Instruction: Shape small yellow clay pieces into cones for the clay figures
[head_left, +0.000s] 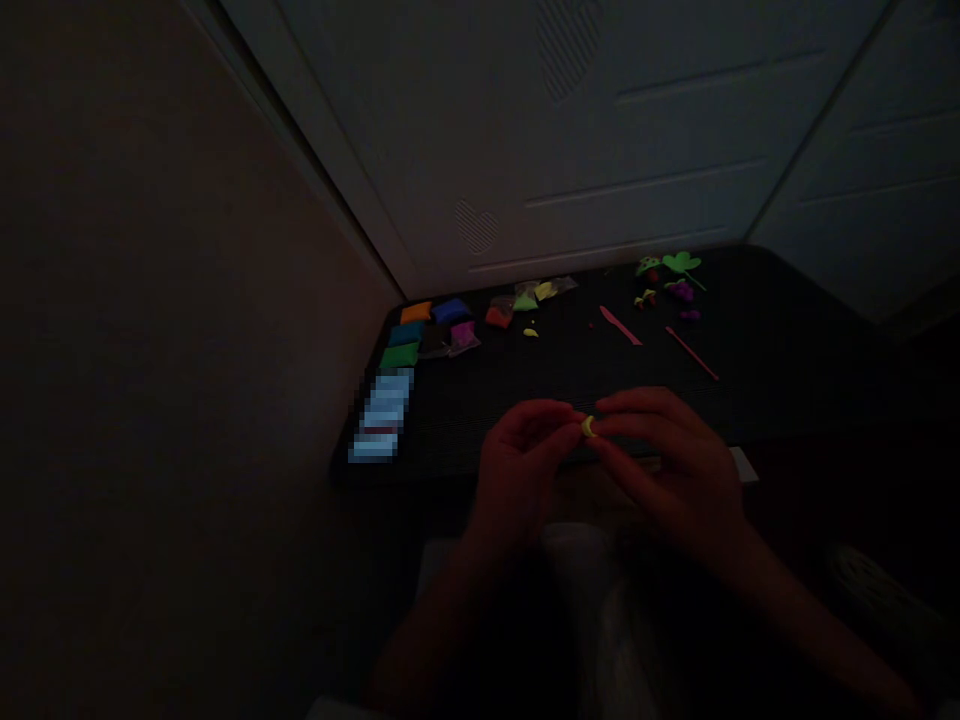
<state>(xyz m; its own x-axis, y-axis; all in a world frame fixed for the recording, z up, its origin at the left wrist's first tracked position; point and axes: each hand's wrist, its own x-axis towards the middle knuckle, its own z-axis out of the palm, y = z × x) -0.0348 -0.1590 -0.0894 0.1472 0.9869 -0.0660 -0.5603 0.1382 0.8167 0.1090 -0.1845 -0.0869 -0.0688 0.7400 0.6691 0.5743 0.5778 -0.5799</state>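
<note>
A small lump of yellow modelling clay (589,427) is pinched between my two hands, just above the table's near edge. My left hand (521,455) grips it from the left with thumb and fingertips. From the other side, the fingertips of my right hand (671,460) press on it. A dark, possibly reddish bit seems to lie against the yellow, but it is too dim to make out. Farther back, a loose scrap of yellow clay (530,333) lies on the dark table (487,385).
Coloured clay packets, among them an orange packet (416,313) and a purple packet (464,336), line the table's back left. A pink plastic knife (620,326) and a pink stick tool (691,353) lie to the right, near a green clover-like clay piece (682,264). A blurred bright screen (384,410) is at left.
</note>
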